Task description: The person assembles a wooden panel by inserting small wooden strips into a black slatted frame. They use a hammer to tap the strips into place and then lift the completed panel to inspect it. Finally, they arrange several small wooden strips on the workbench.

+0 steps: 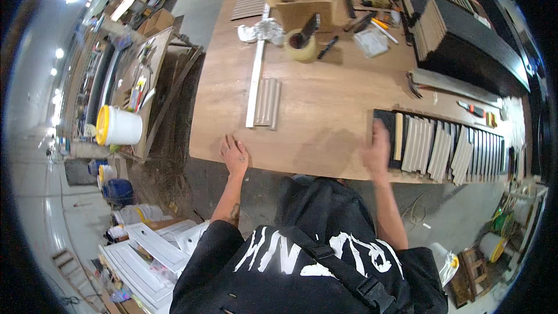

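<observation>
My left hand (234, 154) lies on the wooden tabletop close to its near edge, fingers stretched out, holding nothing. Beyond it, a short grey ribbed panel piece (268, 103) sits against a long white strip (254, 84). Off to the right, my right hand (376, 148) is smeared by motion, so its fingers do not read clearly. It is at the left end of a black board (383, 117). Across that board stand a pale wooden strip (399, 136) and several grey ribbed pieces (415, 144), some of them leaning.
An open cardboard box (305, 14) and a tape roll (300, 46) stand at the far side, near crumpled white wrap (264, 31). Pens and hand tools lie farther right, beside a large black box-shaped piece (471, 52). A white bucket (121, 126) stands on the left bench.
</observation>
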Available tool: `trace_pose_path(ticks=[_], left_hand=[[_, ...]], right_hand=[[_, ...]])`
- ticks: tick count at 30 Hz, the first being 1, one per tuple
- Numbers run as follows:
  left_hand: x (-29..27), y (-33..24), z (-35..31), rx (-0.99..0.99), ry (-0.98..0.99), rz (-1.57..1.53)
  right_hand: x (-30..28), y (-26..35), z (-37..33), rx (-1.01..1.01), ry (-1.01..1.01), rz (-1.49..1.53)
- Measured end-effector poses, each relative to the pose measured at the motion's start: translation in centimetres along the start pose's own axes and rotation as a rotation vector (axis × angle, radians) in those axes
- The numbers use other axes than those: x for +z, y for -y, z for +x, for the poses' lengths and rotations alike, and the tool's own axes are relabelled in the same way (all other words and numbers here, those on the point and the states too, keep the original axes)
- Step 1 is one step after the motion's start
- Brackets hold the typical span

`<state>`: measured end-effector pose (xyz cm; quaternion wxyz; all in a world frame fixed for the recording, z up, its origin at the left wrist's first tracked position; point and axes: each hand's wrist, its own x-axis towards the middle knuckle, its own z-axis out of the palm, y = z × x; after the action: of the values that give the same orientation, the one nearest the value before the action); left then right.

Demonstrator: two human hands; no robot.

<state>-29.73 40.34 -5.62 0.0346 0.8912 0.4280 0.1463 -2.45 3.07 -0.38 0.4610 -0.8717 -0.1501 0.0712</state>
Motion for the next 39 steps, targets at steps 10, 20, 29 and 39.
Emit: trace_pose_path(ticks=[10, 20, 29, 39], left_hand=[[-0.1, 1.2, 2.6, 0.034, -0.094, -0.028], [-1.1, 1.4, 2.9, 0.045, -0.033, -0.113], [-1.2, 1.7, 3.1, 0.057, 0.007, -0.139], [-1.1, 1.9, 3.1, 0.079, 0.029, -0.170]], right_hand=[[22.6, 13.1, 1.0, -0.444, 0.320, -0.309], [23.7, 13.3, 2.3, -0.423, 0.319, -0.315], [25.7, 15.8, 1.1, -0.421, 0.221, -0.464], [24.8, 15.5, 3.7, -0.355, 0.277, -0.480]])
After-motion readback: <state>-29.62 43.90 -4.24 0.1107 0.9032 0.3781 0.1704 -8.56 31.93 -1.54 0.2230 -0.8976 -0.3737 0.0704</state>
